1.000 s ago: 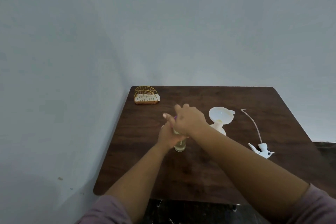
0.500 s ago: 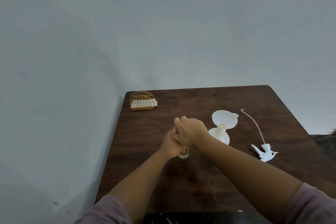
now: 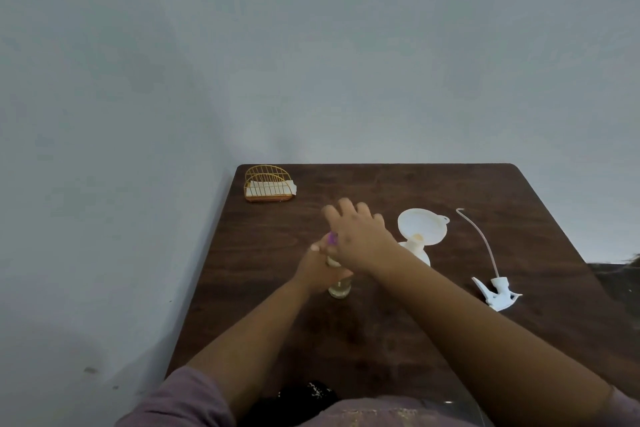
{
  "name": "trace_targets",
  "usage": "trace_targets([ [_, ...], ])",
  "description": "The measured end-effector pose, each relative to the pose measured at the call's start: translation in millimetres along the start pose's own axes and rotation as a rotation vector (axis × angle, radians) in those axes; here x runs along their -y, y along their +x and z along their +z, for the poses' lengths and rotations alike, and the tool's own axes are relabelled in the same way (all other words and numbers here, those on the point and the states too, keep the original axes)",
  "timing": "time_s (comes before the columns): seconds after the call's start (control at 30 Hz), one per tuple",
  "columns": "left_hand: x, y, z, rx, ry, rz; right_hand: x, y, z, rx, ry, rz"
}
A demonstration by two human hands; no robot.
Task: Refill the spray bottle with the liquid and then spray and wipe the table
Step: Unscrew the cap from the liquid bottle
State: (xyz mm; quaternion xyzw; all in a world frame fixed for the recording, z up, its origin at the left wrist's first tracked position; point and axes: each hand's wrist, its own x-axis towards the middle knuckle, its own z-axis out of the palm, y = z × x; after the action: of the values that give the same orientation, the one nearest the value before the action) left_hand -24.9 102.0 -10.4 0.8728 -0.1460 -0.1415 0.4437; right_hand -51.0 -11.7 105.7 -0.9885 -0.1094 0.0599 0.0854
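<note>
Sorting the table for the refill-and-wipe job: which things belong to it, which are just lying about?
Job: liquid bottle, left hand gripping it, right hand at its purple cap, funnel, spray bottle, sprayer head.
Lying about: napkin holder.

A plain, pale grey-blue wall (image 3: 311, 45) fills the upper half and the left side of the frame, evenly lit, with a few small dark marks at lower left. A dark brown wood-grain table (image 3: 398, 191) with rounded far corners occupies the lower centre and right, its far edge and left edge set against the wall. A dark area shows at the right edge of the frame.
</note>
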Motion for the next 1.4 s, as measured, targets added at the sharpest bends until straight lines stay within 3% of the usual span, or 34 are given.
trace_targets([
  [0.07,1.9,0.7,1.7,-0.007,-0.011,-0.023,0.0,3.1,1.3,-0.028,-0.006,0.088],
  [0.2,4.4,4.1,2.2,-0.005,-0.042,-0.023,0.4,8.8,9.5,0.221,0.13,0.217],
  [0.37,2.1,6.2,3.1,0.009,0.051,-0.033,-5.4,6.9,-1.5,0.367,-0.003,0.001],
  [0.47,1.6,5.3,3.7,0.036,0.111,-0.016,-6.4,5.7,-6.4,0.236,0.113,0.011],
  [0.57,0.1,3.9,1.4,0.015,0.09,-0.07,-0.5,8.1,-1.3,0.106,0.056,0.106],
  [0.67,-1.2,2.6,1.5,0.026,0.142,-0.042,6.3,7.6,2.8,0.166,0.024,0.143],
  [0.83,0.6,3.0,3.4,0.04,0.185,-0.012,6.2,6.7,4.7,0.29,-0.154,-0.12],
  [1.0,-4.6,0.4,0.3,0.06,0.154,0.0,7.1,8.3,5.2,0.033,-0.02,0.045],
  [1.1,2.2,2.3,1.0,0.024,0.052,-0.039,5.9,8.5,3.4,0.143,0.087,0.175],
  [1.27,-4.5,2.3,-1.3,0.047,0.138,0.04,3.5,6.5,-6.1,0.343,-0.076,-0.07],
  [1.4,-5.5,0.4,-0.9,0.05,0.132,0.054,6.1,3.1,-3.3,0.208,0.082,0.002],
])
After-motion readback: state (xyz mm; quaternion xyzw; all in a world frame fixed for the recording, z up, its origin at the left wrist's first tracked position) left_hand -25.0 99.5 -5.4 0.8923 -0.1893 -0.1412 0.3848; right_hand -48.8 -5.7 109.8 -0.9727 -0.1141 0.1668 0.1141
